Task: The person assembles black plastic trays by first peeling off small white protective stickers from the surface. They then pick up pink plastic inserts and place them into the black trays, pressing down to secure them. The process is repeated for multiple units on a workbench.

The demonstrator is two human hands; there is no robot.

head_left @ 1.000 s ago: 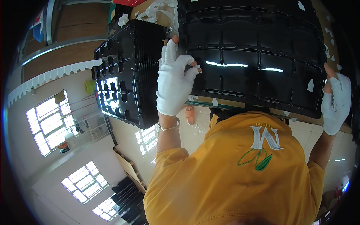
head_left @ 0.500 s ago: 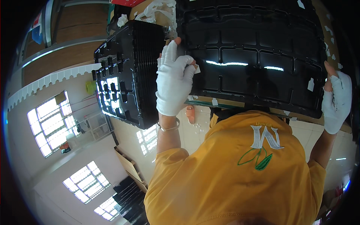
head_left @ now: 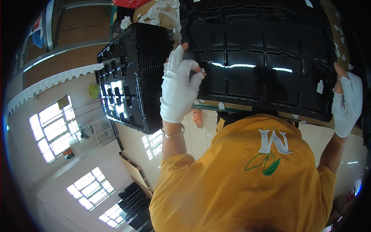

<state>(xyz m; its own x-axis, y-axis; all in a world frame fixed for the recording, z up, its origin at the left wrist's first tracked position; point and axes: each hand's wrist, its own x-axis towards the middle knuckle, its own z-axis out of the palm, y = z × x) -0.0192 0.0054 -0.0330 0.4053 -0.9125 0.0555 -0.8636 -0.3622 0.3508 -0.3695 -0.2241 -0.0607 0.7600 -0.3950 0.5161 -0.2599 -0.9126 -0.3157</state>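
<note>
A large glossy black plastic tray [head_left: 247, 83] with moulded ridges lies in front of me. My left hand [head_left: 179, 87], in a white glove with bare fingertips, is at its left edge. Thumb and index finger pinch a small white scrap [head_left: 203, 70], while the other fingers stretch away from me. At the opposite edge, my right hand [head_left: 348, 102], gloved alike, has its bare fingertips against the tray's rim; some of its fingers are hidden. A white tag-shaped piece [head_left: 320, 87] sticks to the tray near its right side.
Left of my left hand stands a stack of black moulded trays [head_left: 145, 77]. Clear plastic wrap [head_left: 160, 14] lies beyond it. White scraps dot the brown cardboard [head_left: 342, 42] at the right. An orange slipper [head_left: 197, 118] is on the floor below the table edge.
My left hand has shifted slightly toward me, its thumb and index finger still together at the white scrap. The right hand stays at the tray's right edge.
</note>
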